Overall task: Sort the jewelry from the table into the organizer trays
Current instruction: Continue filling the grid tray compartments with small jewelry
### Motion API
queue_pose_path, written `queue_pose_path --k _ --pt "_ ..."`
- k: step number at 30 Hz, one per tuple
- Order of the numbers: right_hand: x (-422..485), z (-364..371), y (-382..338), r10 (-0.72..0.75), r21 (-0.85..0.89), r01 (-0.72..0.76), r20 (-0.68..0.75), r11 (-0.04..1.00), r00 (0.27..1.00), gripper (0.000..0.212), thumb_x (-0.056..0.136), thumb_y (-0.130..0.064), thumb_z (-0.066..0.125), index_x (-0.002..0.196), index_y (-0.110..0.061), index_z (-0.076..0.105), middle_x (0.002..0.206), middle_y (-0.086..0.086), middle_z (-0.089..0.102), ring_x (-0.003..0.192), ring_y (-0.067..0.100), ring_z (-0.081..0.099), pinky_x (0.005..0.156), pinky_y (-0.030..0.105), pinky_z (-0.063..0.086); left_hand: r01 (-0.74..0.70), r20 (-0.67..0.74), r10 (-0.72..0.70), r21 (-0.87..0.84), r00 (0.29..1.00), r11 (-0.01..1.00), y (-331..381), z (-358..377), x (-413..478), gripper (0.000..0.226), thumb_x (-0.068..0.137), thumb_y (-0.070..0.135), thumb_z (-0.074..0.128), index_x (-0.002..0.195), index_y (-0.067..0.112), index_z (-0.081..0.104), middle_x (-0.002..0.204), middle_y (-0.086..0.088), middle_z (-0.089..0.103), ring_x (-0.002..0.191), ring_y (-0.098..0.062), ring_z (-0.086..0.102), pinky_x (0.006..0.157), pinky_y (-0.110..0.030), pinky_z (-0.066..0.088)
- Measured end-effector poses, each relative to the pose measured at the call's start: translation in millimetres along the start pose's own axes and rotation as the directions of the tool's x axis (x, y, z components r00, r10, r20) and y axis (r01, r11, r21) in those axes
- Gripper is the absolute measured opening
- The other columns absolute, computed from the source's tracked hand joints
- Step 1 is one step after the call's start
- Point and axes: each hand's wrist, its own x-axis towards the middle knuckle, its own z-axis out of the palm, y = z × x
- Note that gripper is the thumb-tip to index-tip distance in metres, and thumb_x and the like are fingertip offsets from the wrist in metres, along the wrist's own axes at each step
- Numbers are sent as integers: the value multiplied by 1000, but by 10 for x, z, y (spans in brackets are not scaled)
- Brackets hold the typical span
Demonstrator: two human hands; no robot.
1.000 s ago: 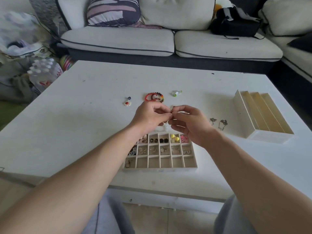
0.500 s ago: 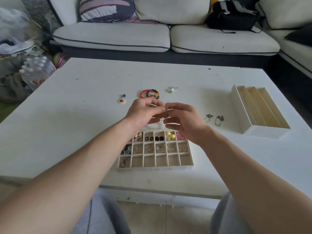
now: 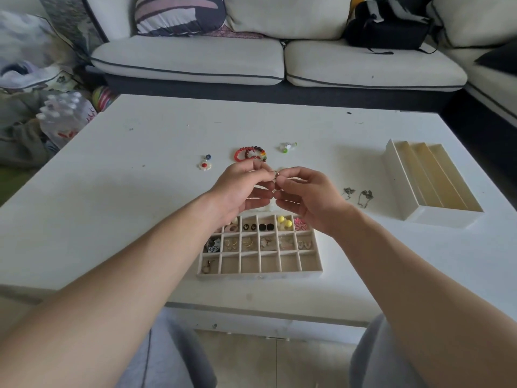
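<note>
My left hand [image 3: 242, 189] and my right hand [image 3: 306, 196] meet fingertip to fingertip above the far edge of the grid organizer tray [image 3: 258, 275], pinching a small metal ring [image 3: 274, 172] between them. The tray's back two rows hold earrings and studs; most front cells are bare. On the white table [image 3: 112, 208] lie beaded bracelets [image 3: 250, 154], a flower charm [image 3: 205, 163], a green-and-clear piece [image 3: 288, 147] and two dark pendants [image 3: 358, 195].
A cream organizer with three long slots [image 3: 436, 180] stands at the right of the table. Beyond the table are a sofa [image 3: 195, 60] with a striped cushion [image 3: 179, 14] and a black bag [image 3: 387, 25]. A pack of bottles [image 3: 65, 119] is on the floor at left.
Both hands stay joined over the tray; the small ring now shows between the fingertips. The view has shifted slightly.
</note>
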Motion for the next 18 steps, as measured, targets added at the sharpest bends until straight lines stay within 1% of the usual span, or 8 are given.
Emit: queue_pose_path --k 2,4,7,9,10,14,18 --pt "-3 18 -16 33 57 -35 39 998 999 12 94 -2 63 87 -10 66 77 7 70 67 17 68 67 28 58 -9 53 11 -25 999 1000 19 -51 -46 11 96 10 64 89 17 62 77 -5 68 70 -18 68 63 -24 56" --pt "-14 11 -44 54 65 -60 91 996 994 13 94 0 61 87 -10 65 76 8 69 65 16 67 65 27 58 -26 92 29 -31 995 999 34 -95 -83 12 95 6 64 89 16 63 78 -7 70 71 -19 70 65 -24 57" --pt "-34 26 -80 52 -22 -50 145 999 988 13 92 3 63 87 -9 65 79 8 68 69 18 67 69 29 59 -32 107 32 -8 994 999 34 -181 -149 8 93 5 67 89 12 67 81 -10 72 72 -18 70 68 -24 59" --pt "-42 67 -78 48 -114 -30 160 993 986 13 90 5 65 87 -8 66 81 8 69 73 20 68 73 30 60 -26 86 23 42 996 999 15 -244 -188 2 91 8 71 91 10 70 82 -9 73 73 -17 70 70 -24 59" --pt "-40 95 -71 49 -147 -25 163 989 985 14 90 6 65 88 -7 67 81 8 69 74 20 68 74 30 60 -24 71 19 71 997 997 0 -278 -203 4 89 7 73 91 9 70 82 -8 73 74 -17 70 72 -25 60" --pt "-35 246 -27 91 -206 -53 176 977 980 13 90 7 64 91 -5 70 78 10 69 73 21 69 71 29 60 4 34 -9 162 999 987 -77 -465 -288 18 85 -1 76 95 10 66 81 -6 72 76 -19 70 78 -29 61" --pt "-22 425 87 115 -265 -72 150 962 982 9 92 4 65 93 -3 71 77 11 70 73 19 70 71 29 61 47 -21 -43 264 999 963 -142 -623 -377 17 82 -1 79 91 10 69 81 -10 74 78 -22 71 86 -35 61"
